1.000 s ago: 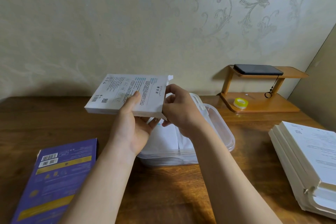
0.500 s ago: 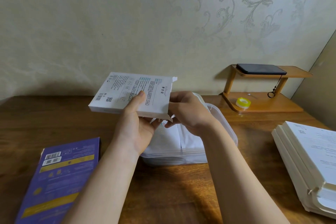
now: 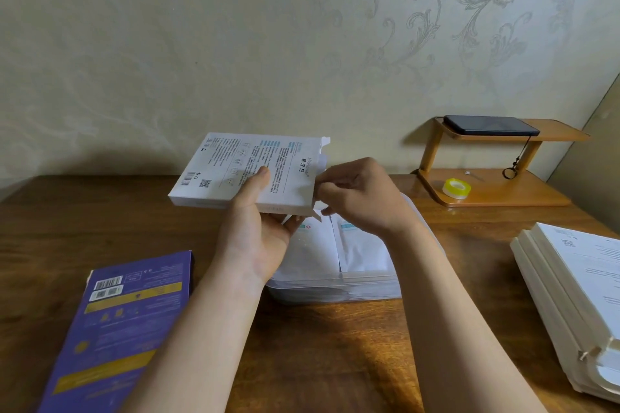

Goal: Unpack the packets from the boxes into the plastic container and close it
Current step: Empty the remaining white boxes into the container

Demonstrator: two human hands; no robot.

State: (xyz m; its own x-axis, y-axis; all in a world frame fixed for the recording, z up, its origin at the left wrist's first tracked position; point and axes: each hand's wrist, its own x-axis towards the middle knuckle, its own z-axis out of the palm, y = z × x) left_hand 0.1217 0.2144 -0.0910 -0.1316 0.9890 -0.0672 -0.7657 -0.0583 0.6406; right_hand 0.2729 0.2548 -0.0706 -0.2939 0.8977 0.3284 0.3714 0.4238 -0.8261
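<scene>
A flat white box (image 3: 235, 166) with printed text is held level above the table. My left hand (image 3: 258, 228) grips it from below, thumb on top. At the box's open right end, my right hand (image 3: 359, 194) pinches something white; whether it is a flap or a packet I cannot tell. Below them sits the clear plastic container (image 3: 335, 288), open, with white packets (image 3: 362, 251) lying side by side inside it.
A purple box (image 3: 117, 322) lies flat at the front left. A stack of white boxes (image 3: 577, 295) sits at the right edge. At the back right stands a small wooden shelf (image 3: 486, 191) with a phone (image 3: 489, 125) on top and a tape roll (image 3: 456, 188) below.
The white box has tilted a little and stayed above the container. My right hand has shifted to its open right end, fingers now pinching there.
</scene>
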